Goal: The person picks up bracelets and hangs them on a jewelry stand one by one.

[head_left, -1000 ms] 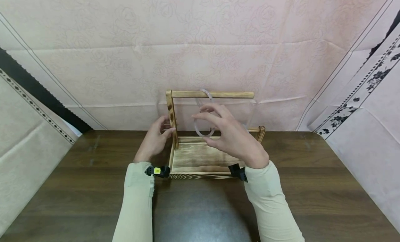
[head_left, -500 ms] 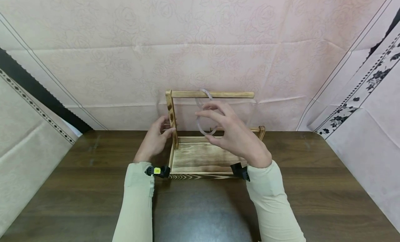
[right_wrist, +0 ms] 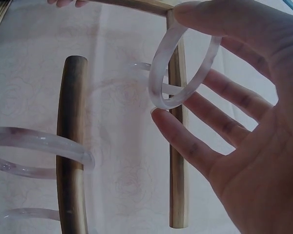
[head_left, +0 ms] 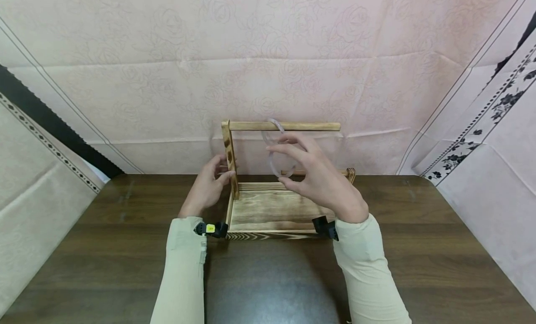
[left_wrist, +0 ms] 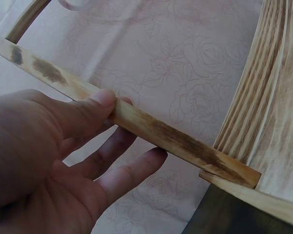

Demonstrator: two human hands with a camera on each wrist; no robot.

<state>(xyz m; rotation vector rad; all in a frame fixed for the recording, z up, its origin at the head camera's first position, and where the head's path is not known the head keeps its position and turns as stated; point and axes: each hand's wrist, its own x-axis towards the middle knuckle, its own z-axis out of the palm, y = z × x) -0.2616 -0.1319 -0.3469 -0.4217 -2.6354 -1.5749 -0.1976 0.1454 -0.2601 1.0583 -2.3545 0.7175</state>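
My right hand [head_left: 320, 177] pinches a pale translucent bangle [right_wrist: 158, 68] by its edges, between thumb and fingertip. In the head view this bangle is below the stand's upper rod [head_left: 311, 127]; in the right wrist view it overlaps that rod. A second bangle [head_left: 276, 123] hangs on the upper rod, partly hidden behind my right hand. My left hand [head_left: 208, 183] pinches the wooden upright [left_wrist: 136, 119] at the stand's left side, thumb on the near face and fingers behind. The upper rod's right end is free.
More pale bangles [right_wrist: 39, 139] sit on the stand's lower rod [right_wrist: 71, 117]. The stand's wooden tray base [head_left: 268, 210] rests on the brown table [head_left: 125, 259]. Close behind hangs a rose-patterned cloth [head_left: 268, 49], with further cloths at both sides.
My right hand has shifted slightly right with the bangle in its grip. The left hand, the stand and the hanging bangle have stayed put.
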